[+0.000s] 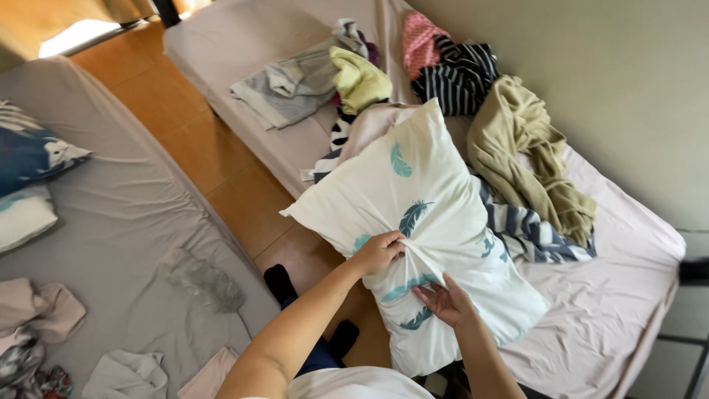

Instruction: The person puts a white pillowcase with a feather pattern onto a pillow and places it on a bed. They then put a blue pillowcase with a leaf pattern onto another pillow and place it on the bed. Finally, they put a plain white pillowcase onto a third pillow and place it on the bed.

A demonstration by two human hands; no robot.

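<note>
We see our left hand (378, 252) pinching the white feather-print pillow (428, 222) at centre frame. Our right hand (445, 299) lies flat on it just below. Clothes (517, 148) heap on the bed (613, 310) at upper right.

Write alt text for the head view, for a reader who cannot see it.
A person's left hand pinches the fabric of a white pillow with teal feather prints, while the right hand lies flat on it. The pillow is held over the edge of a pink-sheeted bed strewn with clothes; a grey-sheeted bed stands left.
</note>
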